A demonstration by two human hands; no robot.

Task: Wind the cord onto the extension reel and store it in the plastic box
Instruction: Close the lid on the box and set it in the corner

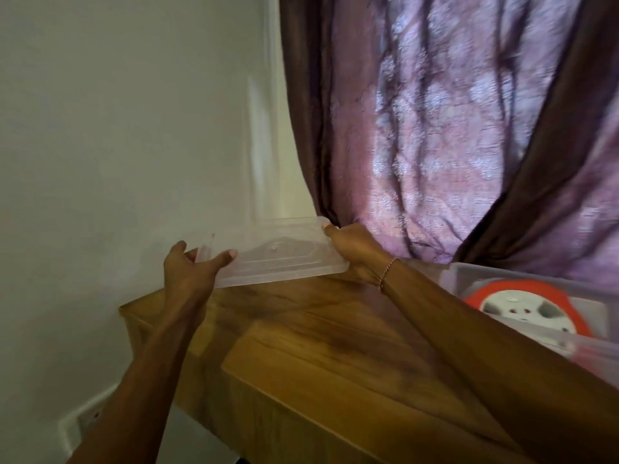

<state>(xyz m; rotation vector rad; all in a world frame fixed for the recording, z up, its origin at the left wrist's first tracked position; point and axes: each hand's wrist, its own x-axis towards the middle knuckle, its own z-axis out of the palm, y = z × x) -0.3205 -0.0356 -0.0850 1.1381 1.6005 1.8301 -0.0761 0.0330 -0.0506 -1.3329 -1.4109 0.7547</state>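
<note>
We judge the closing step is in hand: the extension reel [522, 308] already sits in the plastic box [469, 272] at three o'clock. On the wooden table [318, 333], with open room toward six o'clock, our left hand [187, 272] and right hand [355, 249] clasp the clear lid [274, 259] at nine o'clock, near the far edge; next it must swing right and line up with the rim.

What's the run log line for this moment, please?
step: lid pickup | left hand and right hand: holding clear lid above wooden table | reel: in plastic box | box: uncovered
</note>
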